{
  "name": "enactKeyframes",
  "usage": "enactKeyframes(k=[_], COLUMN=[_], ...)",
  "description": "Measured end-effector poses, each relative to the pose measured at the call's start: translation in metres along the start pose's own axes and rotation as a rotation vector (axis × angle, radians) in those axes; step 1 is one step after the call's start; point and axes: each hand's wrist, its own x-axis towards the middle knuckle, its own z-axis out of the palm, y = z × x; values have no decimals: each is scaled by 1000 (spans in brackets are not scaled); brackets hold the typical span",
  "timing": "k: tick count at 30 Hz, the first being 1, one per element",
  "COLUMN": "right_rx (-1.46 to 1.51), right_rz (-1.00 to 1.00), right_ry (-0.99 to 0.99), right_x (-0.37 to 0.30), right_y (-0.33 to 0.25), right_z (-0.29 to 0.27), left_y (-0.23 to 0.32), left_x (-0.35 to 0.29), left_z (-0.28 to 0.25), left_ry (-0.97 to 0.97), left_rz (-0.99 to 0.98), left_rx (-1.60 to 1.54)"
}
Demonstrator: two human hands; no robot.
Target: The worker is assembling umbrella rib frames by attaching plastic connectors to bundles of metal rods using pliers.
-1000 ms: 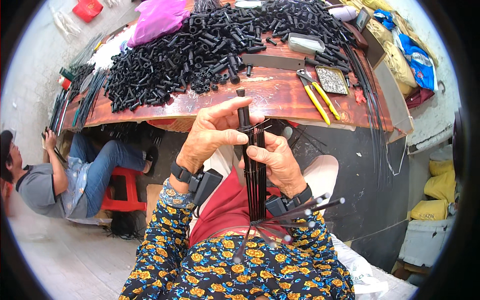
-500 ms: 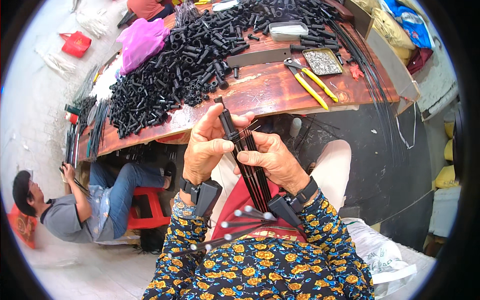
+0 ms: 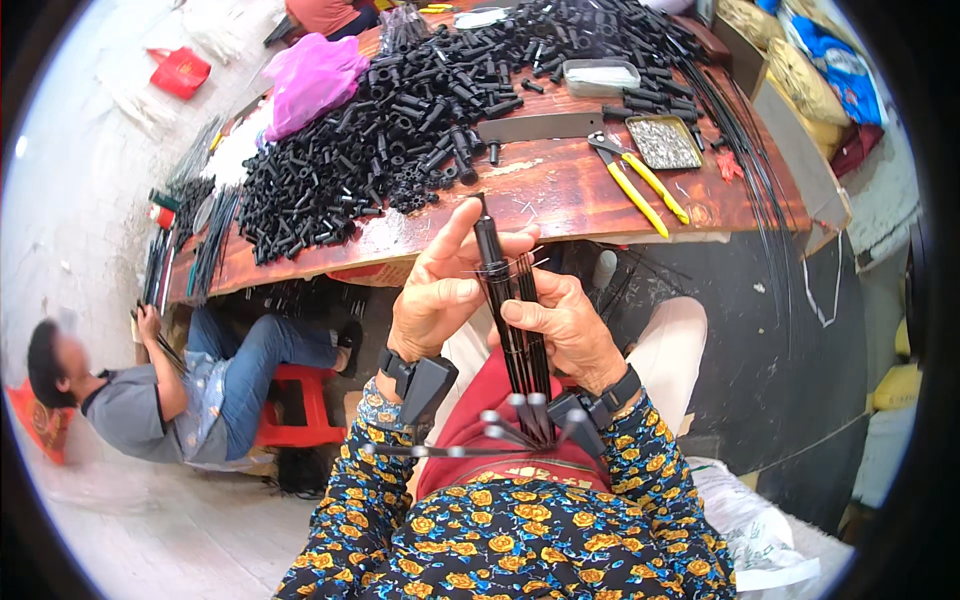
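Note:
My left hand (image 3: 435,300) is closed around a black plastic umbrella runner (image 3: 488,240), a ridged tube held almost upright, its thumb by the collar and index finger stretched along the upper end. My right hand (image 3: 565,318) pinches a bundle of thin black umbrella ribs (image 3: 525,360) between thumb and fingers, just below and right of the runner. Several thin wire ends stick out at the collar. The ribs hang toward my lap, and some with pale grey tips (image 3: 455,451) fan out to the left. How the ribs meet the runner is partly hidden by my fingers.
A wooden table (image 3: 420,232) ahead bears a heap of black plastic runners (image 3: 330,180), yellow-handled pliers (image 3: 640,190), a flat metal blade (image 3: 540,126) and a tray of small metal bits (image 3: 665,143). Long black rods (image 3: 750,170) overhang its right side. A co-worker (image 3: 140,400) sits at left.
My head view has shifted, so the table appears farther right. The runner stands a little more upright, and the fanned rib tips have moved upward. Both hands keep their hold.

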Motion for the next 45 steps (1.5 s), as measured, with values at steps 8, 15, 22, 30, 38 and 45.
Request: enactKeyframes(k=[8,15,22,30,38,45], right_rx=[-57,-41,-19,-17,-85,-56], right_rz=[-5,13,-34,-38,-30,-58], right_ry=[-13,6,-7,-28,37,18], right_x=[2,5,7,9,5,4], right_y=[7,8,12,14,14,12], right_z=[-9,-8,-11,-12,-7,-6], left_y=[-15,-12,-6,4,3,1], left_x=[-1,1,1,3,1,-1], left_z=[-13,-18,-15,-8,-9,-3], left_ry=[-15,2,75,88,50,120], left_rz=[7,-43,-75,-98,-97,-65], left_rx=[-201,-105,-19,-10,-29,38])
